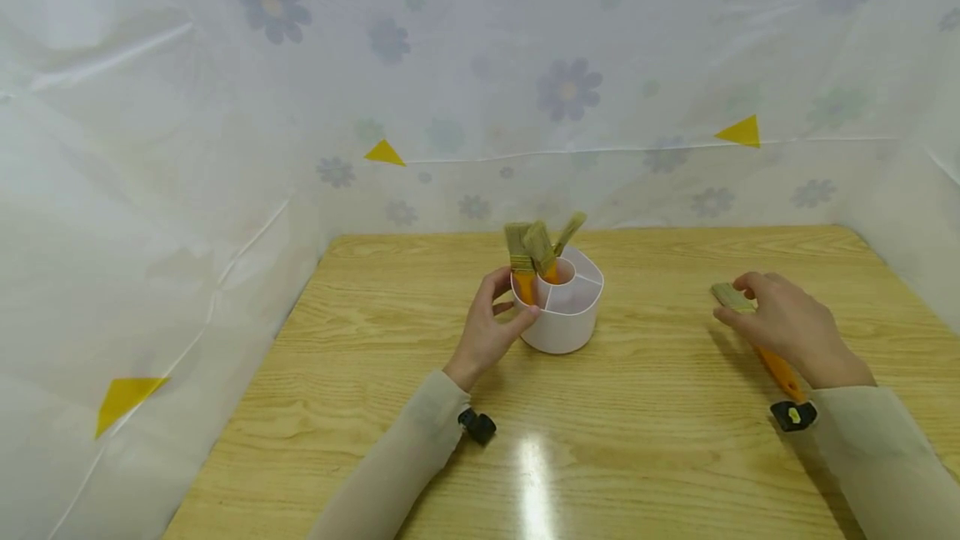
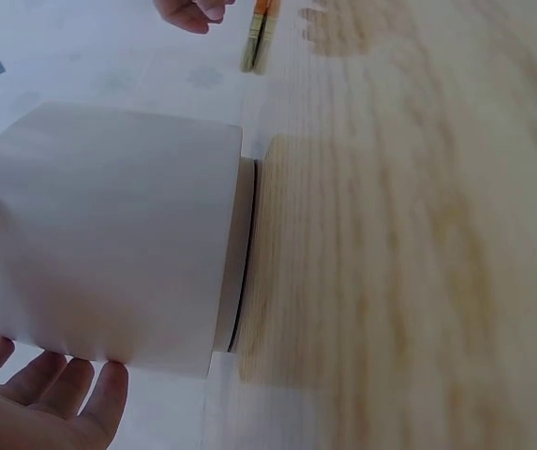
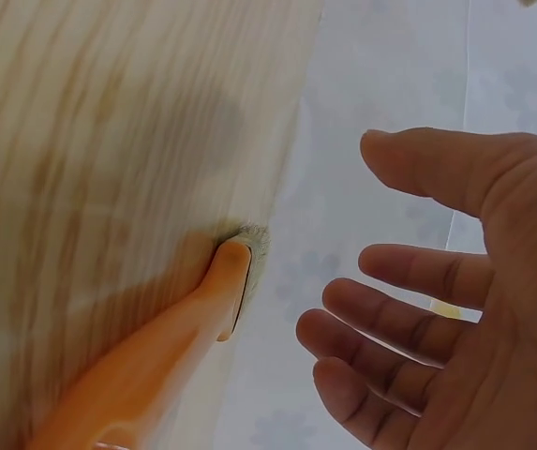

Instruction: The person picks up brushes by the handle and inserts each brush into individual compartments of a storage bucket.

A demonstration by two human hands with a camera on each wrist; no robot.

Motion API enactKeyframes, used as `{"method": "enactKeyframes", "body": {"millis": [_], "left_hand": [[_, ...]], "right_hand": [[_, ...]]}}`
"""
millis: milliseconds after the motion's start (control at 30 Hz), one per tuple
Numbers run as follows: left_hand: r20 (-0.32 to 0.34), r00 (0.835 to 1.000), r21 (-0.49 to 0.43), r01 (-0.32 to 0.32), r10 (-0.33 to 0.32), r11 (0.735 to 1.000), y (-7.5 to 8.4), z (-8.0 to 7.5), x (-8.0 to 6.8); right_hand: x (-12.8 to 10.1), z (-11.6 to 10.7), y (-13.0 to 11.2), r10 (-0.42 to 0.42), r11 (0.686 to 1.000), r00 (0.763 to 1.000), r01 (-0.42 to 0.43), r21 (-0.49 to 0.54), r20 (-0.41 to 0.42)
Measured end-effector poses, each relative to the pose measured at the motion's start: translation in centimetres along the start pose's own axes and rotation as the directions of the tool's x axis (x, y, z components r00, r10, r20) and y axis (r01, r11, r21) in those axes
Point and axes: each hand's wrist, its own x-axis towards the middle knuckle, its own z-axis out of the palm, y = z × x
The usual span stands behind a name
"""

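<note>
A white round organizer (image 1: 561, 333) with several compartments stands on the wooden table. My left hand (image 1: 489, 330) grips its left side, thumb at the front and fingers around the wall. Three paintbrushes (image 1: 519, 247) with orange handles stand in it, bristles up. To the right, another paintbrush (image 1: 780, 372) lies on the table, its bristles pointing away from me. Just over it hovers my right hand (image 1: 798, 327), fingers spread from the thumb. The right wrist view shows a gap between those fingers and the brush's orange handle (image 3: 156, 356).
The wooden table (image 1: 637, 440) runs up to white flowered sheeting (image 1: 465, 90) at the back and on both sides. Yellow triangles (image 1: 742, 132) are stuck on the sheeting. A black camera band (image 1: 477, 425) sits at my left wrist.
</note>
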Motion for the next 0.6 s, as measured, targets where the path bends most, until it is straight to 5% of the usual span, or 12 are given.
{"method": "enactKeyframes", "body": {"millis": [600], "left_hand": [[-0.008,1.0,0.009,0.006,-0.006,1.0,-0.04,-0.08,-0.07]], "right_hand": [[0.18,0.07,0.71,-0.027,1.0,0.996,0.028,-0.01,0.082]]}}
